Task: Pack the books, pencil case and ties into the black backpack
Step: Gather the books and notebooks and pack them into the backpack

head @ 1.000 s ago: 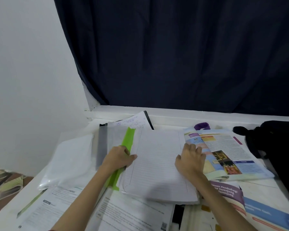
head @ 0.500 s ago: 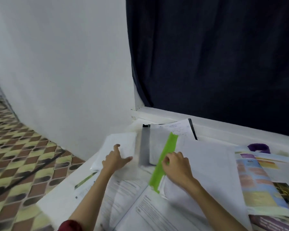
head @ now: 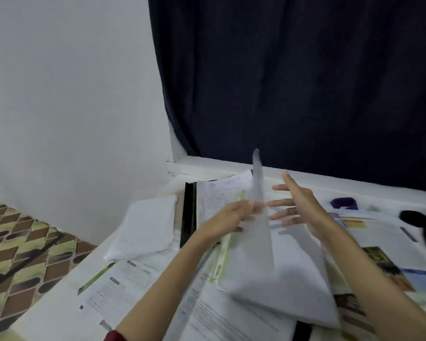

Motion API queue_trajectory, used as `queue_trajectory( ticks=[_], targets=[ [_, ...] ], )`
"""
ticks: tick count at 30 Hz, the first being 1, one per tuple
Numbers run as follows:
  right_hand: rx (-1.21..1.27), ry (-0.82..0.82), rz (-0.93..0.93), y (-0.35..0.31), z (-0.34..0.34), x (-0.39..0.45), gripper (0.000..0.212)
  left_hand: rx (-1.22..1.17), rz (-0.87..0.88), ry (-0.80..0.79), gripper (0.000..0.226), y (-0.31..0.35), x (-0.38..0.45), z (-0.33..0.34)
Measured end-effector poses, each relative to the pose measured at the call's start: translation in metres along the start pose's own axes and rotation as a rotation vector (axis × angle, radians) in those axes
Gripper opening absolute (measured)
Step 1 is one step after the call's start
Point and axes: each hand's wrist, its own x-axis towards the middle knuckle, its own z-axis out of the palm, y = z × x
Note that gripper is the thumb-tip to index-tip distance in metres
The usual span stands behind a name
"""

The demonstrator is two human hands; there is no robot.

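White page [head: 258, 232] between both hands [head: 263, 212]

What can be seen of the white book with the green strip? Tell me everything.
The white book lies open amid other papers on the white table. A green strip runs along its left edge. Its pages look like thin paper, plain or faintly lined; blur hides any print. One page stands nearly upright, motion-blurred, mid-turn. The left hand holds that page at its lower edge; the right hand hovers open just right of it.
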Motion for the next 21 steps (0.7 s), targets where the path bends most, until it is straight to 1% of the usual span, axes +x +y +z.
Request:
queue_trajectory(
  ticks=[2, 3, 4, 6, 7, 8, 9, 10, 11, 12, 14, 15, 16, 18, 19, 21],
  targets=[
    [0.083, -0.037, 0.091, 0.008, -0.024, -0.002, 0.059, 0.207, 0.004, -0.135, 0.058, -0.003, 0.013, 0.029],
    [0.121, -0.026, 0.134, 0.015, -0.032, -0.004, 0.057, 0.299, -0.011, -0.184, 0.062, -0.010, 0.021, 0.043],
    [0.113, 0.003, 0.162, 0.023, -0.039, -0.003, 0.050, 0.393, -0.016, -0.208, 0.064, -0.021, 0.029, 0.053],
    [0.041, 0.070, 0.179, 0.046, -0.047, -0.001, 0.029, 0.626, 0.015, -0.232, 0.065, -0.047, 0.043, 0.065],
    [-0.024, 0.120, 0.172, 0.060, -0.048, 0.001, 0.018, 0.740, 0.032, -0.222, 0.057, -0.061, 0.049, 0.066],
    [-0.133, 0.174, 0.156, 0.074, -0.048, 0.003, 0.014, 0.821, 0.057, -0.170, 0.043, -0.072, 0.054, 0.064],
    [-0.289, 0.216, 0.140, 0.088, -0.048, 0.007, 0.016, 0.864, 0.091, -0.080, 0.037, -0.080, 0.058, 0.060],
    [-0.462, 0.237, 0.125, 0.099, -0.048, 0.007, 0.015, 0.877, 0.108, 0.037, 0.036, -0.086, 0.058, 0.054],
    [-0.607, 0.250, 0.103, 0.108, -0.045, 0.006, 0.013, 0.861, 0.097, 0.155, 0.037, -0.090, 0.058, 0.048],
    [-0.700, 0.254, 0.087, 0.114, -0.043, 0.006, 0.019, 0.810, 0.061, 0.258, 0.037, -0.091, 0.057, 0.040],
    [-0.717, 0.245, 0.094, 0.117, -0.037, 0.007, 0.047, 0.592, -0.034, 0.363, 0.037, -0.091, 0.058, 0.027],
    [-0.694, 0.249, 0.101, 0.115, -0.034, 0.008, 0.055, 0.487, -0.082, 0.381, 0.042, -0.087, 0.057, 0.023],
    [-0.659, 0.251, 0.115, 0.112, -0.032, 0.009, 0.059, 0.431, -0.132, 0.381, 0.053, -0.083, 0.058, 0.019],
    [-0.538, 0.257, 0.153, 0.110, -0.030, 0.013, 0.062, 0.386, -0.248, 0.343, 0.077, -0.076, 0.061, 0.011],
    [-0.470, 0.269, 0.171, 0.109, -0.031, 0.015, 0.063, 0.346, -0.293, 0.320, 0.079, -0.073, 0.063, 0.007],
    [-0.393, 0.271, 0.196, 0.110, -0.032, 0.017, 0.067, 0.125, -0.364, 0.257, 0.063, -0.070, 0.069, 0.000]
  ],
)
